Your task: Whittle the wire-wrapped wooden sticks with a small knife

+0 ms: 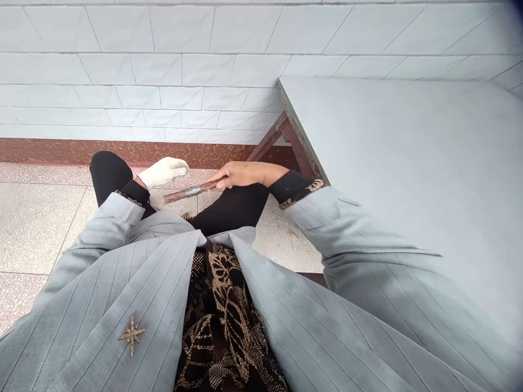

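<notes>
My right hand (237, 175), bare, is closed around one end of a brown wooden stick (175, 196). Silvery wire is wound about the stick near its middle, and its free end points left, towards my other hand. A white knitted glove covers my left hand (164, 172), which is held over my knee with the fingers curled in. Whatever those fingers hold, if anything, is hidden. A gap separates the gloved hand from the stick. Both hands are in front of my lap, above my black-trousered legs (232, 209).
A grey-white table (400, 147) on reddish-brown legs (296, 139) stands close by my right arm. Ahead rises a white tiled wall (183, 32) with a brown skirting band (61, 151). Speckled floor tiles (36, 218) lie below and to the left.
</notes>
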